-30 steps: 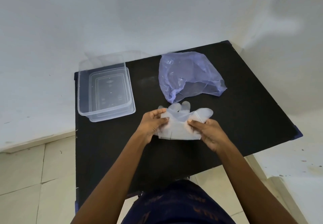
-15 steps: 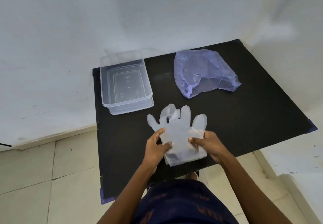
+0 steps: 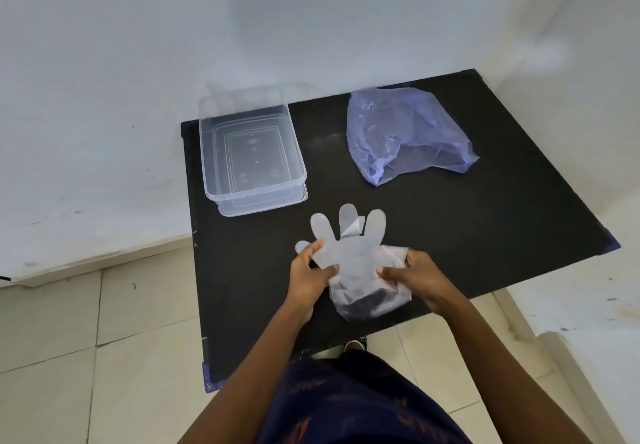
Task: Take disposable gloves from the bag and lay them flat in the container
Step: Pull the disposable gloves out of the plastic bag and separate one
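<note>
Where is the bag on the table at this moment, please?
In the head view the bag lies at the far right of the table, right of the container and beyond the gloves.

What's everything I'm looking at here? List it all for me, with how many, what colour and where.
table: one, black, against the white wall, over a tiled floor
container: one, clear plastic, far left part of the table, nothing in it
bag: one, translucent blue-purple, crumpled, far right of the container
gloves: clear disposable ones, bunched together so the count is unclear, near edge of the table, held between both hands
shoe: one tip, dark with a white edge, on the floor under the table's near edge
left hand: fingers pinching the gloves' left side
right hand: fingers pinching the gloves' right side
</note>
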